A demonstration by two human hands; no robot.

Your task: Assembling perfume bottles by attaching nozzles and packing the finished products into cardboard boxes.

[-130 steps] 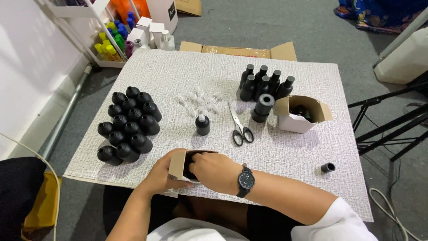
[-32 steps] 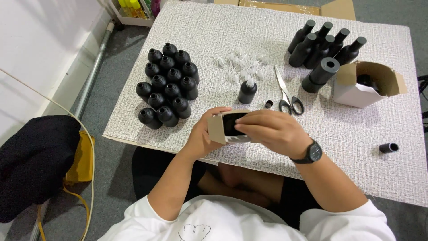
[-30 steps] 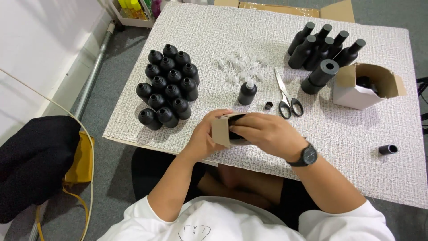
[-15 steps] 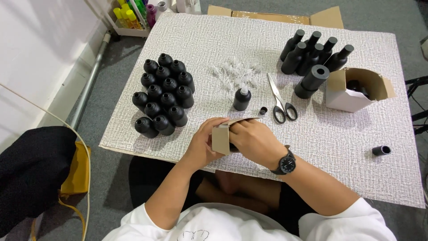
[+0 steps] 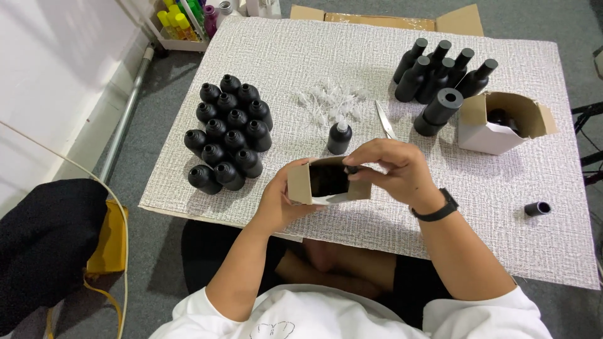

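A small cardboard box [image 5: 328,182] with open flaps is held above the table's near edge. My left hand [image 5: 276,204] cups it from below and the left. My right hand [image 5: 392,169] grips its top right corner, fingers at the open mouth, where something dark sits inside. Just beyond the box stands a single black bottle with a white insert [image 5: 339,138]. A cluster of several open black bottles [image 5: 227,132] stands to the left.
White plastic inserts [image 5: 330,103] lie scattered mid-table, with scissors [image 5: 384,120] partly hidden by my right hand. Several capped black bottles [image 5: 440,72] and another open box [image 5: 502,122] stand at the right. A loose black cap [image 5: 537,208] lies near the right edge.
The box has been turned between my hands so its open mouth now faces up toward me. Both hands stay on it.
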